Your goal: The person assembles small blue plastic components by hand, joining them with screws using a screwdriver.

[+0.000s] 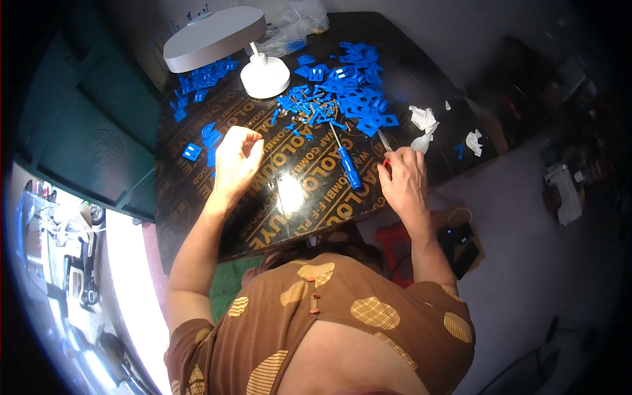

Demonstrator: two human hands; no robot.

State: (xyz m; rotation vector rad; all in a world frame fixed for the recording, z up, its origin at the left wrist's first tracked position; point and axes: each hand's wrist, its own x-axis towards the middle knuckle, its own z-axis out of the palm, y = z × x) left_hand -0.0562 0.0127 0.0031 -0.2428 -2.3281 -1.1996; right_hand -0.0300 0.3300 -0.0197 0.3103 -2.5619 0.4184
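My left hand is at the left of the dark table, fingers curled in and thumb close to them. Whatever it may hold is hidden. Beside it lie several small blue plastic plates. My right hand is closed around a slim tool with a pointed metal end; a bit of red shows at its grip. That tip points at a pile of blue plastic pieces. Between my hands lies a blue-handled screwdriver, its shaft toward a heap of small blue parts and screws.
A white lamp stands at the back left, its broad head over more blue parts. Behind it is a clear plastic bag. Crumpled white paper lies on the right. A red stool stands below the table's near edge.
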